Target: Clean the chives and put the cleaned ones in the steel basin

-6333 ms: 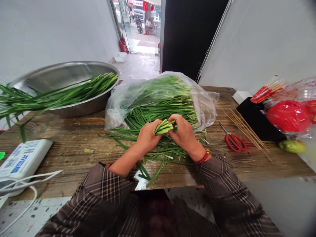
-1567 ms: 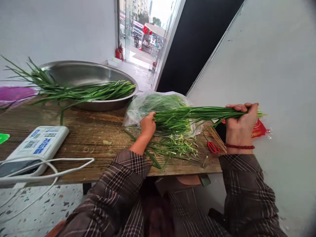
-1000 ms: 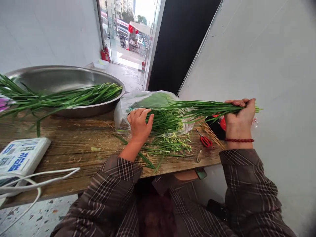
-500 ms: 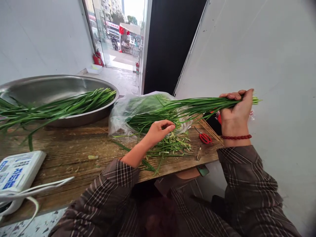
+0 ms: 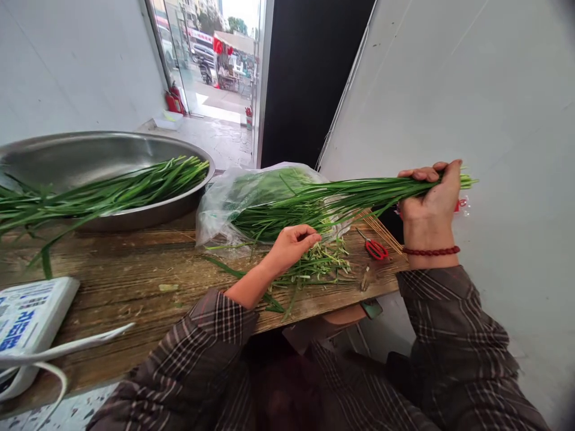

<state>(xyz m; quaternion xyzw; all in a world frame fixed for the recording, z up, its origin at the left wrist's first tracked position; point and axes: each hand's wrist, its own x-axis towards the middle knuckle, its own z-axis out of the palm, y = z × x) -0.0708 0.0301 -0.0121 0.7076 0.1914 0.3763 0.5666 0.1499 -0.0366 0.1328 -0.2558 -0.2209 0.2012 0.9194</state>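
My right hand (image 5: 429, 194) is wrapped round a bunch of garlic chives (image 5: 359, 194), near its pale cut ends. The long green leaves stretch left over a clear plastic bag (image 5: 215, 209) that holds more chives. In front of the bag, my left hand (image 5: 296, 242) has its thumb and fingertips pressed together above a heap of trimmings (image 5: 326, 266). Whether anything sits in that pinch is too small to make out. Red-handled scissors (image 5: 376, 249) lie on the wooden table (image 5: 148, 311), to the right of the trimmings.
A big steel basin (image 5: 112, 143) with chives (image 5: 148, 185) stands at the left, leaves hanging over its rim. Nearer me are a white box-like device (image 5: 38, 311) and a white cable (image 5: 90, 341). Thin sticks (image 5: 384, 230) lie by the scissors. A white wall (image 5: 507, 120) rises at right.
My left hand has shifted slightly right and down, still pinched. The right hand keeps its hold on the chives, almost unmoved. The whole view has shifted a little.
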